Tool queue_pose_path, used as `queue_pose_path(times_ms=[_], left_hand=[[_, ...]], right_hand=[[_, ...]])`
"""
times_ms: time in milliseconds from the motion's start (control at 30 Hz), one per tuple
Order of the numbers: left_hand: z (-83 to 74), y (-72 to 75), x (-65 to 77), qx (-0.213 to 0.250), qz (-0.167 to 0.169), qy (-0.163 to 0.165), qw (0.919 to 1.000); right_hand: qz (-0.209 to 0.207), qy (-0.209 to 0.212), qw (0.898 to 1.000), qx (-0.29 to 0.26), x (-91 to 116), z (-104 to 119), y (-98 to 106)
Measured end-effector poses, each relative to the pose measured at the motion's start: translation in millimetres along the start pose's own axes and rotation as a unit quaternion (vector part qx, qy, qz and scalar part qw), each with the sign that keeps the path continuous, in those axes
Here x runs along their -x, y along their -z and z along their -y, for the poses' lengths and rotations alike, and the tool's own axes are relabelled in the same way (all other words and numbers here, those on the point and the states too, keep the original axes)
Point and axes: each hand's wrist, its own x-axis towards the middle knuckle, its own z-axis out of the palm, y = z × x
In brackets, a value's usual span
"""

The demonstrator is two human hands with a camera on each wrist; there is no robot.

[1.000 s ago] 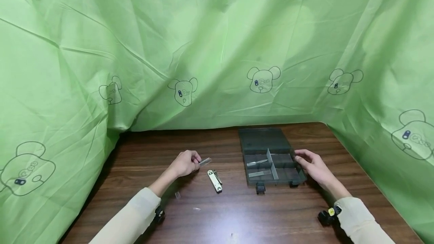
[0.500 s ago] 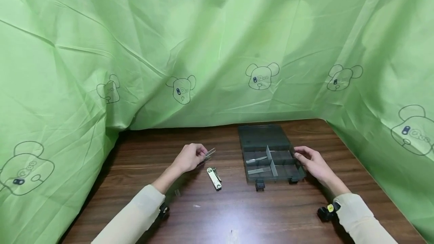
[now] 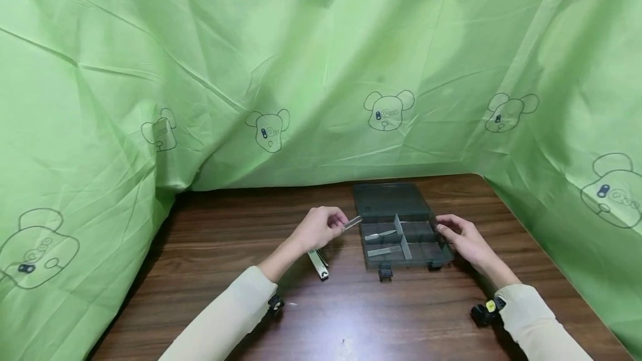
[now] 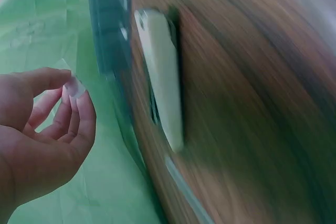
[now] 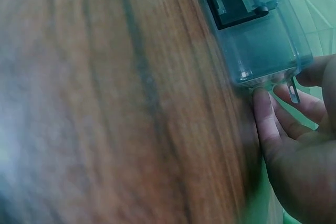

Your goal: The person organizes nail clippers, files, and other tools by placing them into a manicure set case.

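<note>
In the head view my left hand (image 3: 321,227) pinches a clear plastic strip (image 3: 353,222) between thumb and fingertips. The strip's far end overlaps the left edge of a dark translucent compartment box (image 3: 368,264), whose lid (image 3: 391,199) lies folded back. Against the box's right side rests my right hand (image 3: 463,241), thumb and fingers loosely bent. The right wrist view shows its fingertips at the box's corner, beside a small clear tab (image 5: 293,92). Thin clear strips (image 3: 383,250) lie in the two left compartments. Partly under my left hand is a white-bodied nail clipper (image 4: 157,66).
A pale strip (image 4: 186,190) lies on the wooden table (image 3: 401,316) beyond one end of the clipper. Two black latches (image 3: 385,273) stick out from the box's front. A green curtain (image 3: 301,127) hangs around the back and sides.
My left hand has carried the clear plastic strip to the right, up to the box, and now partly covers the nail clipper. The right hand has stayed at the box's side.
</note>
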Motion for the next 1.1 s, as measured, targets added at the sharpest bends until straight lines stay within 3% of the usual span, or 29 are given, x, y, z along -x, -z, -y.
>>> queue_pose_path(times_ms=[233,500,733,1100], left_hand=[[-28.4,-28.8,-17.9,0.017,0.027,-0.037,0.9988],[-45.1,-57.2,-30.8,0.023,0.035,-0.062,0.9972],[-51.0,-75.3,-32.3,0.009,0.04,-0.041,0.9983],[-51.4,-87.9,-27.3,-0.037,0.031,-0.051,0.9975]], right_hand=[[0.003,-0.001,1.0,-0.003,-0.7,-2.8,0.9],[0.005,-0.006,1.0,-0.005,-1.1,-3.7,-0.2],[0.005,-0.005,1.0,-0.009,-1.8,-3.8,0.1],[0.003,0.002,1.0,-0.022,-1.1,-1.4,-0.1]])
